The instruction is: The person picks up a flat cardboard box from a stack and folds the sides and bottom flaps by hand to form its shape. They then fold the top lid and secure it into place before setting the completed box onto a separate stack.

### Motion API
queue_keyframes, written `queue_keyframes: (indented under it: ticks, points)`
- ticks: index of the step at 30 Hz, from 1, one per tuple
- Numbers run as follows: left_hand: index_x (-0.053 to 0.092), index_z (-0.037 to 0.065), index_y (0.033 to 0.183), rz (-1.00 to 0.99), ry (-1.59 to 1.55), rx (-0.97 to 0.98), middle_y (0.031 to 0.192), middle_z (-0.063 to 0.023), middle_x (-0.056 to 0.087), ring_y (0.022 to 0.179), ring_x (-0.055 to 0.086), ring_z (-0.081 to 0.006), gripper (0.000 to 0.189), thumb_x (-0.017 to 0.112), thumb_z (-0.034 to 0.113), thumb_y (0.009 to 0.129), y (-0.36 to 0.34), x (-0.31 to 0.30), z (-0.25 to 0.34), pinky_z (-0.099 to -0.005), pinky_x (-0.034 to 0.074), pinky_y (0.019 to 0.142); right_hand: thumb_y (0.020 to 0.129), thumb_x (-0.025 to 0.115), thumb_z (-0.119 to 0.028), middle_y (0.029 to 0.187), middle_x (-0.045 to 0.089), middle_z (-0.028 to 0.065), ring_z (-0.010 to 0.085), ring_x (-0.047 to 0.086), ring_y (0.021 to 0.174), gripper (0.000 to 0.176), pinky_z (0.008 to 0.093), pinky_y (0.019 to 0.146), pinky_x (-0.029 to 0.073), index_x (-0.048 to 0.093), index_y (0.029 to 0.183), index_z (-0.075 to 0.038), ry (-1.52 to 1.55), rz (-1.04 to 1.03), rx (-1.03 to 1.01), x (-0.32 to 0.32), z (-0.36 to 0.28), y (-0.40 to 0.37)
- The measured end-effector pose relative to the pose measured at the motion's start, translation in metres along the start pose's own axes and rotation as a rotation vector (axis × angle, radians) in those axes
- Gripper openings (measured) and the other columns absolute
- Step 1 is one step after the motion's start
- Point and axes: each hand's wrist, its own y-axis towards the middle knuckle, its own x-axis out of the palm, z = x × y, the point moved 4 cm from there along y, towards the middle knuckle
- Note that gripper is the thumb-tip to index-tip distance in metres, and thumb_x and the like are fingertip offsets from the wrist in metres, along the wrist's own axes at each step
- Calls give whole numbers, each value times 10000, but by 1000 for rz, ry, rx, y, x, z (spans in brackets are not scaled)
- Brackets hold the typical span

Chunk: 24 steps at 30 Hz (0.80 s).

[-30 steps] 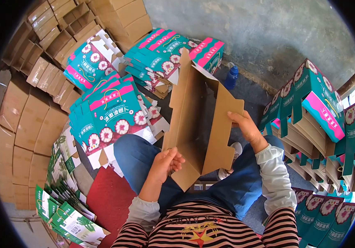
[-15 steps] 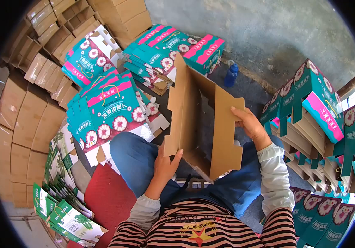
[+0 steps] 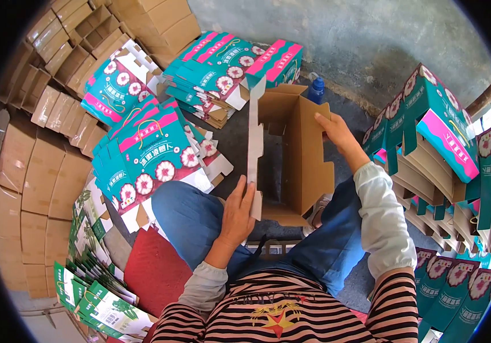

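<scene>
Between my hands, above my lap, is an unfolded cardboard box (image 3: pixel 308 154), brown inside and open toward me, with nothing seen in it. My left hand (image 3: pixel 237 214) grips the lower part of its left panel, which is seen nearly edge-on. The right panel's upper edge is pinched between the thumb and fingers of my right hand (image 3: pixel 337 134); some of those fingers are hidden behind the cardboard. To the left of my knee lies a pile of flat teal and pink printed boxes (image 3: pixel 154 148) with rope handles.
Another printed stack (image 3: pixel 211 68) and a blue bottle (image 3: pixel 315 90) stand near the wall. Opened teal boxes (image 3: pixel 428 126) are piled at the right. Brown cartons (image 3: pixel 39 171) line the left side. Green-white folded boxes (image 3: pixel 108 308) lie beside a red cloth (image 3: pixel 154 263).
The box has turned and spread wider, so its inside now faces me more. Its left panel has swung to nearly edge-on. Both hands keep hold of it.
</scene>
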Motion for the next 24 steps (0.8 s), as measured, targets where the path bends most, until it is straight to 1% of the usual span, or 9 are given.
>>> queue_keyframes:
  ticks: [5,8,9,12,13,16,17,20,24]
  points:
    - [409,45,1343,-74,17,68,1383,-241,348,1216,414,-397,672,573,-53,698,11,6,7,-418,366,994,876,575,-298,888,652,119,238,653,798,356,352,699,530,556,1057,8,-312,147,17,-15,21,50]
    - [434,86,1336,-141,99,86,1345,-234,383,1186,436,-394,666,594,-34,701,19,7,-2,-424,381,978,840,615,-314,961,632,159,320,643,801,409,400,726,522,532,1082,5,-1012,464,-244,-10,-1,48]
    - [441,100,1334,-160,136,102,1331,-231,394,1175,443,-393,665,603,-25,701,21,9,-5,-427,386,974,821,611,-254,1087,591,166,327,603,941,384,422,827,480,520,1118,-29,-1051,490,-285,-1,-16,38]
    - [453,136,1330,-185,119,91,1309,-227,410,1155,456,-388,667,639,17,700,29,4,-6,-431,397,961,800,582,-197,1202,537,154,284,530,1089,298,409,912,420,577,1062,-55,-1680,677,-879,23,-36,37]
    - [455,138,1328,-202,105,98,1308,-226,410,1158,455,-388,666,650,36,699,32,4,-4,-432,395,963,776,555,-157,1231,522,135,254,451,1181,227,394,957,374,629,972,-70,-1766,606,-828,31,-30,44]
    - [461,141,1322,-242,78,108,1307,-225,410,1163,451,-389,672,687,100,691,40,1,-4,-435,390,970,786,551,-160,1230,521,130,270,479,1152,194,388,937,399,659,911,-58,-1697,282,-897,45,-3,66]
    - [462,142,1321,-253,71,111,1308,-224,410,1165,449,-392,678,700,124,687,42,1,-5,-437,387,972,764,591,-158,1280,473,163,297,481,1153,271,392,900,438,635,1007,-46,-1614,232,-940,48,5,72]
    - [469,144,1315,-283,64,123,1314,-223,405,1173,440,-400,700,732,208,670,46,0,-5,-450,378,977,753,631,-171,1350,384,213,334,482,1149,428,413,884,464,561,1156,-46,-1320,203,-756,49,-5,77]
    - [481,151,1309,-290,24,132,1325,-217,398,1201,410,-410,701,738,310,677,49,4,-3,-468,356,989,764,646,-201,1400,295,253,396,476,1150,661,448,915,451,362,1347,-72,-1105,324,-614,37,-10,93]
